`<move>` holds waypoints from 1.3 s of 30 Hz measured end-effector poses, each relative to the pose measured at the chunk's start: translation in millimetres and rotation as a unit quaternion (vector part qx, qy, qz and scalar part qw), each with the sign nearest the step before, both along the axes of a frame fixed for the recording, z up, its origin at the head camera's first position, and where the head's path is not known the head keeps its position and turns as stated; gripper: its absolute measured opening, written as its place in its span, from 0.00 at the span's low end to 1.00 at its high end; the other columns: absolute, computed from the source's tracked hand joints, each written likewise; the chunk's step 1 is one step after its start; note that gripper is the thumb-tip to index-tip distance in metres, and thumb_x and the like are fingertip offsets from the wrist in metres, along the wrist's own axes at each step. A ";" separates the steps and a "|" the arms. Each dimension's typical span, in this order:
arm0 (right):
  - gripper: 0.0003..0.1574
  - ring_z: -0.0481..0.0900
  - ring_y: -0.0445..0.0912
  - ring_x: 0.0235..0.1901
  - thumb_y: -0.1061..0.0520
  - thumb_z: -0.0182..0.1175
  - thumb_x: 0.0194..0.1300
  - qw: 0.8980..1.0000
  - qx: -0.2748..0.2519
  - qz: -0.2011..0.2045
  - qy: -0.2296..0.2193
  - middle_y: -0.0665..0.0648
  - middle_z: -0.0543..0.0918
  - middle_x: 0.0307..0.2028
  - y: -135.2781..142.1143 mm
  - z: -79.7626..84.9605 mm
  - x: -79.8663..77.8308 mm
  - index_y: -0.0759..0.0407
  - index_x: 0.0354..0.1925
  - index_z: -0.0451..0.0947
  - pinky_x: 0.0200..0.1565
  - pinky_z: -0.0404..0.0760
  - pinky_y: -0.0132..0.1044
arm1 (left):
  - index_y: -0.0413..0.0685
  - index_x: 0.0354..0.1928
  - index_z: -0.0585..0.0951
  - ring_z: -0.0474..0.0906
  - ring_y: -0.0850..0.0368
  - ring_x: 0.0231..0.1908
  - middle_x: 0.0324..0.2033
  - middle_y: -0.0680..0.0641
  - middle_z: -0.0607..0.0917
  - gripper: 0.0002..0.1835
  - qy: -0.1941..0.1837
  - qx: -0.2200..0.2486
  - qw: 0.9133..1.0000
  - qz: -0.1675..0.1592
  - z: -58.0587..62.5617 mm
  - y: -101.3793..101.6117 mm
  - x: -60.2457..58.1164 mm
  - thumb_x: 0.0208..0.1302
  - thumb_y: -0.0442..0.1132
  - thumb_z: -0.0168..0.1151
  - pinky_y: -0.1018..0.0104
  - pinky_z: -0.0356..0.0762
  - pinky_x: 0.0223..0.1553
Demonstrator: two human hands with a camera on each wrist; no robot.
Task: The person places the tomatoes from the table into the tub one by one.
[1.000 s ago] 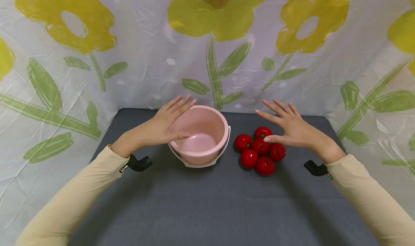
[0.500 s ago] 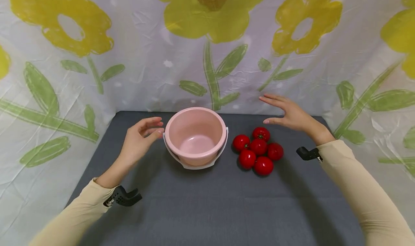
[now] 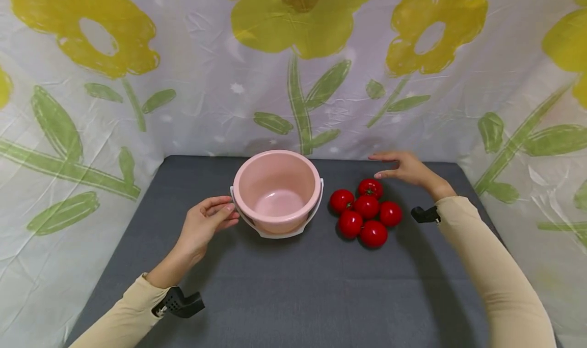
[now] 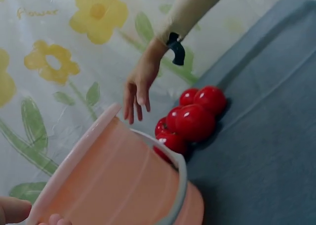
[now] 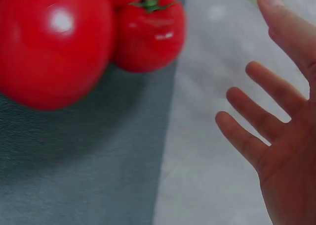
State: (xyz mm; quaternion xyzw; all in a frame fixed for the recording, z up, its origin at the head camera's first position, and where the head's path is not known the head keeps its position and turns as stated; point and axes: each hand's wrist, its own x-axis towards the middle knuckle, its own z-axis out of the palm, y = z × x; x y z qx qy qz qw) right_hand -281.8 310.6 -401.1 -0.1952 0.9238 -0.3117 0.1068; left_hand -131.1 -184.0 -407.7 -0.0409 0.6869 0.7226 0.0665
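Note:
A pink bucket (image 3: 278,185) stands upright on the grey cloth, its white handle (image 3: 281,234) lowered at the front. My left hand (image 3: 202,224) is at the bucket's left side, fingers loosely bent, with nothing seen gripped. Whether its fingertips touch the bucket is unclear; in the left wrist view only the thumb (image 4: 15,210) and a bit of finger show by the rim. Several glossy red tomatoes (image 3: 366,207) lie clustered right of the bucket. Just behind and above the rearmost tomato (image 5: 148,32) hovers my right hand (image 3: 405,168), thumb and fingers spread apart, holding nothing.
A dark grey cloth (image 3: 293,297) covers the table. Behind and on both sides hangs a pale curtain (image 3: 206,83) printed with yellow flowers. Each wrist carries a black camera mount (image 3: 181,303).
My left hand has moved from over the bucket's rim down to its left side, its fingers bending. My right hand has lowered slightly toward the rear tomato. Bucket and tomatoes stay put.

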 end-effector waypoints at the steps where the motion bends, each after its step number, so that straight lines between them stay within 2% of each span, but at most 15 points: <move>1: 0.38 0.64 0.60 0.72 0.48 0.70 0.61 1.000 0.001 0.001 -0.008 0.61 0.71 0.70 1.3 -4.4 -0.3 0.50 0.67 0.72 0.65 0.73 0.62 | 0.28 0.60 0.68 0.88 0.64 0.35 0.35 0.58 0.86 0.23 -0.002 0.011 1.000 0.000 -1.6 1.3 -0.2 0.69 0.34 0.60 0.69 0.88 0.43; 6: 0.36 0.64 0.62 0.71 0.52 0.69 0.62 0.999 0.000 0.018 -0.048 0.64 0.69 0.70 3.9 -20.8 0.0 0.52 0.67 0.72 0.67 0.70 0.64 | 0.33 0.58 0.67 0.88 0.63 0.34 0.32 0.58 0.88 0.19 -0.010 0.046 0.999 -0.001 -6.8 8.0 -3.0 0.71 0.33 0.58 0.68 0.88 0.42; 11: 0.37 0.66 0.63 0.70 0.56 0.70 0.61 0.997 -0.013 0.026 -0.069 0.65 0.69 0.70 2.1 -30.3 3.6 0.57 0.66 0.72 0.66 0.70 0.65 | 0.38 0.55 0.67 0.88 0.64 0.31 0.30 0.58 0.88 0.15 -0.019 0.059 0.998 0.006 -8.7 13.1 -5.5 0.71 0.32 0.56 0.67 0.88 0.40; 18: 0.37 0.70 0.63 0.67 0.60 0.70 0.58 0.996 -0.023 0.051 -0.069 0.67 0.69 0.69 3.0 -40.4 3.8 0.61 0.66 0.72 0.66 0.71 0.63 | 0.44 0.54 0.66 0.88 0.64 0.30 0.30 0.57 0.87 0.14 -0.031 0.090 0.995 0.015 -7.9 16.5 -5.9 0.71 0.31 0.56 0.69 0.88 0.39; 23: 0.36 0.73 0.63 0.64 0.62 0.70 0.58 0.997 -0.014 0.057 -0.056 0.67 0.72 0.67 2.0 -42.8 5.0 0.60 0.64 0.73 0.63 0.75 0.62 | 0.44 0.54 0.65 0.87 0.64 0.29 0.29 0.57 0.86 0.15 -0.031 0.090 0.995 0.015 -7.5 18.2 -6.7 0.71 0.30 0.55 0.69 0.88 0.38; 25: 0.35 0.76 0.62 0.61 0.63 0.70 0.58 0.997 -0.004 0.051 -0.052 0.65 0.74 0.66 1.2 -43.5 5.7 0.58 0.64 0.74 0.60 0.78 0.60 | 0.44 0.54 0.64 0.87 0.64 0.29 0.29 0.57 0.86 0.15 -0.031 0.087 0.996 0.013 -7.7 18.7 -7.3 0.71 0.30 0.55 0.70 0.88 0.38; 29: 0.36 0.80 0.59 0.57 0.63 0.70 0.58 0.998 0.012 0.036 -0.046 0.64 0.78 0.63 0.5 -45.3 5.8 0.55 0.64 0.75 0.53 0.84 0.49 | 0.43 0.55 0.63 0.87 0.64 0.28 0.28 0.57 0.86 0.15 -0.032 0.085 0.996 0.009 -7.5 19.0 -8.1 0.71 0.30 0.55 0.70 0.88 0.38; 32: 0.36 0.81 0.58 0.56 0.63 0.70 0.58 0.998 0.012 0.024 -0.060 0.63 0.78 0.63 0.6 -46.7 4.3 0.53 0.65 0.74 0.49 0.85 0.43 | 0.43 0.54 0.63 0.86 0.64 0.28 0.28 0.56 0.85 0.15 -0.033 0.088 0.996 0.007 -7.7 19.1 -8.8 0.71 0.30 0.54 0.69 0.88 0.37; 39: 0.37 0.81 0.59 0.56 0.61 0.70 0.59 0.997 0.010 0.022 -0.073 0.64 0.77 0.64 0.1 -48.2 2.9 0.54 0.66 0.73 0.49 0.85 0.44 | 0.45 0.53 0.63 0.86 0.64 0.27 0.27 0.56 0.85 0.15 -0.033 0.097 0.995 0.007 -8.6 19.5 -9.1 0.71 0.29 0.54 0.68 0.89 0.37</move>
